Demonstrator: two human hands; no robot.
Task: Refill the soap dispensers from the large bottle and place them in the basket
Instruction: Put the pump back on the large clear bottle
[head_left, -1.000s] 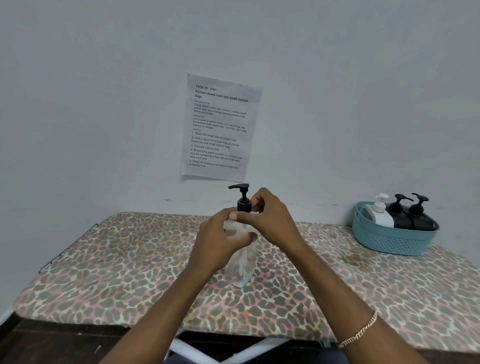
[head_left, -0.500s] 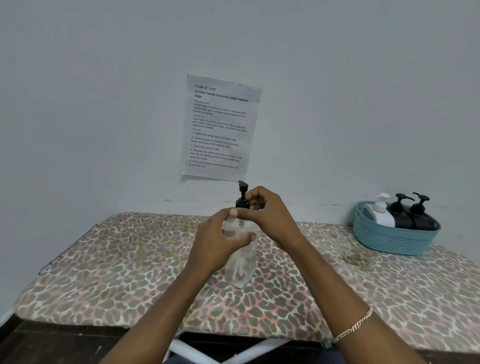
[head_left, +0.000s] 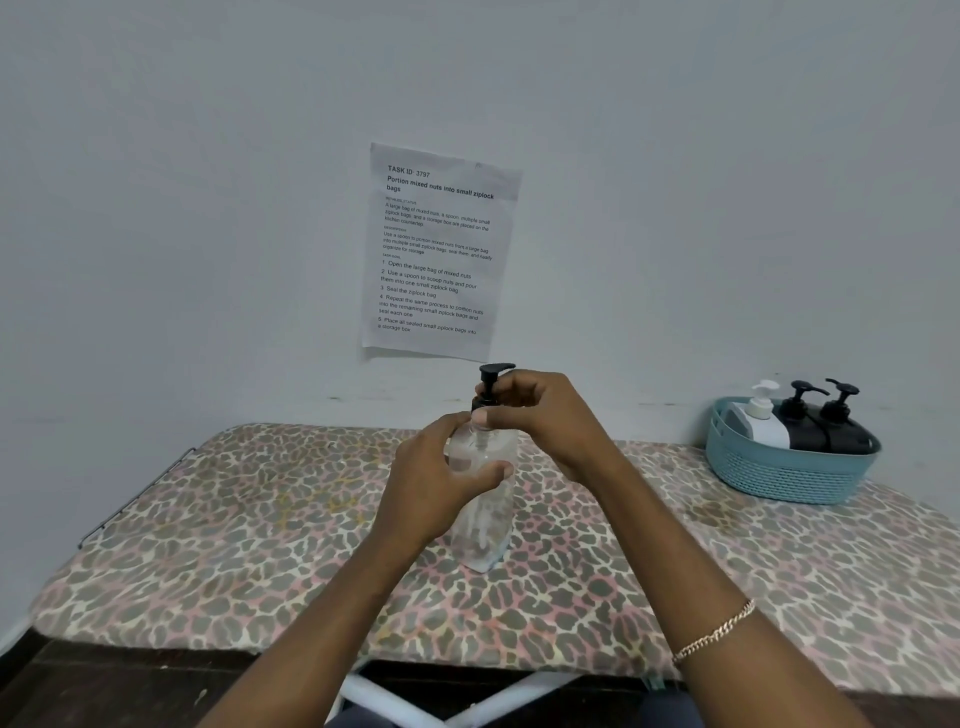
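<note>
A clear plastic soap bottle (head_left: 485, 525) stands upright on the leopard-print table (head_left: 249, 519). My left hand (head_left: 436, 478) grips its upper body. My right hand (head_left: 540, 421) pinches the collar of its black pump top (head_left: 491, 382). At the far right a teal basket (head_left: 779, 473) holds a white dispenser (head_left: 761, 421) and two black dispensers (head_left: 821, 426).
A printed paper sheet (head_left: 439, 254) is taped to the grey wall behind the bottle. The table's near edge runs along the bottom, with white frame legs (head_left: 395, 701) and dark floor below it.
The black pump head has turned: its spout pointed left, then toward the camera, and now points right. My right hand rotated with it while the left hand kept the bottle still.
</note>
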